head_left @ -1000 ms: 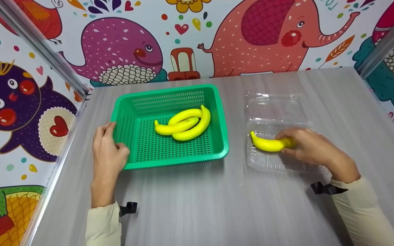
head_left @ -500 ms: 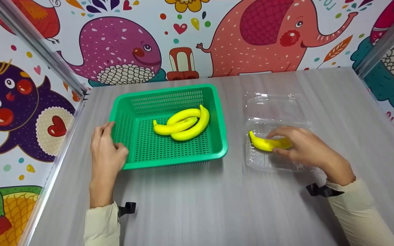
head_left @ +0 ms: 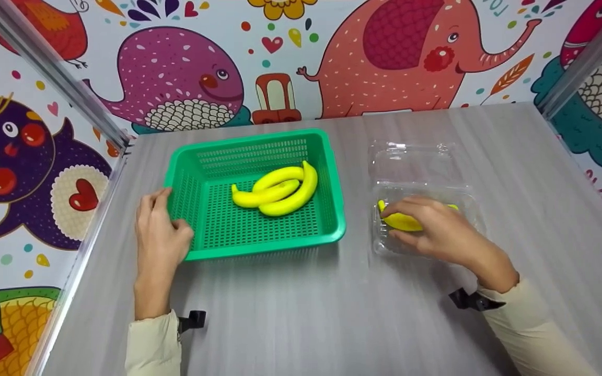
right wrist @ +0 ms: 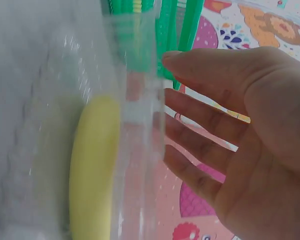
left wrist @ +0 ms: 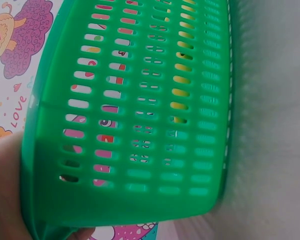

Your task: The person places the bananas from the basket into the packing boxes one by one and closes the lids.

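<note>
My left hand (head_left: 161, 235) grips the left rim of a green perforated basket (head_left: 259, 252). In the left wrist view, part of that hand (left wrist: 5, 192) lies against the basket's edge (left wrist: 32, 115). Three yellow bananas (head_left: 309, 188) rest together inside the basket. Another banana (head_left: 401, 221) lies in a clear plastic clamshell box (head_left: 384, 248), partly hidden by my right hand (head_left: 439, 230) above it. The right wrist view shows this hand (right wrist: 270, 110) with loosely bent, spread fingers, apart from the banana (right wrist: 94, 170) and with nothing in its grasp.
The clamshell's lid (head_left: 411, 164) lies folded back towards the rear wall (head_left: 280, 47), which carries cartoon animals. A metal post (head_left: 71, 78) marks the corner at left. The grey table (head_left: 306, 308) extends in front of basket and box.
My right hand has come off the banana and slid left over it, leaving the banana in the box. The left hand stays on the basket; the head view has shifted slightly.
</note>
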